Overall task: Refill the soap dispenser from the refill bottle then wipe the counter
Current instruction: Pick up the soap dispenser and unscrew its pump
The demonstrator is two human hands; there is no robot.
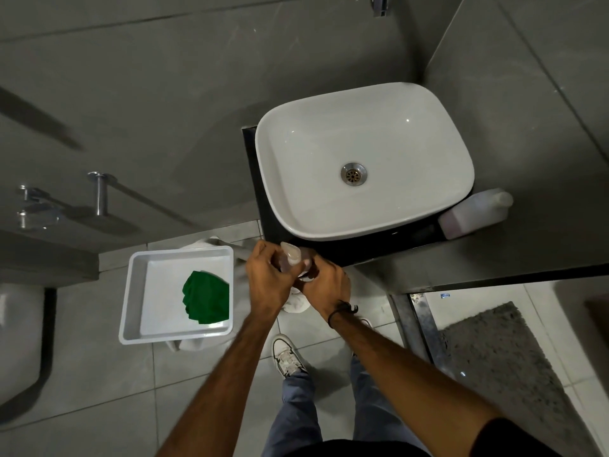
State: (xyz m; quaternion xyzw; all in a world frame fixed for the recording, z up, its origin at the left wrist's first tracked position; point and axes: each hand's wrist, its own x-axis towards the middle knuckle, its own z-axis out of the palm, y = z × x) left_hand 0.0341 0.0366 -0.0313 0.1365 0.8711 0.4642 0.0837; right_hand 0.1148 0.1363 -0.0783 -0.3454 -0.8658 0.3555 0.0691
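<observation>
Here the left hand (268, 278) and right hand (324, 282) are both closed around the small translucent plastic soap dispenser (291, 257), held off the dark counter (379, 247); if it slips, soap may spill on the floor.

Grey tiled walls (164, 77), pale floor tiles (108, 390), and a grey bath mat (504, 357).

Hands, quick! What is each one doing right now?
Left hand: closed around the soap dispenser, near its pump top.
Right hand: closed on the same dispenser, lower down on its body.
</observation>
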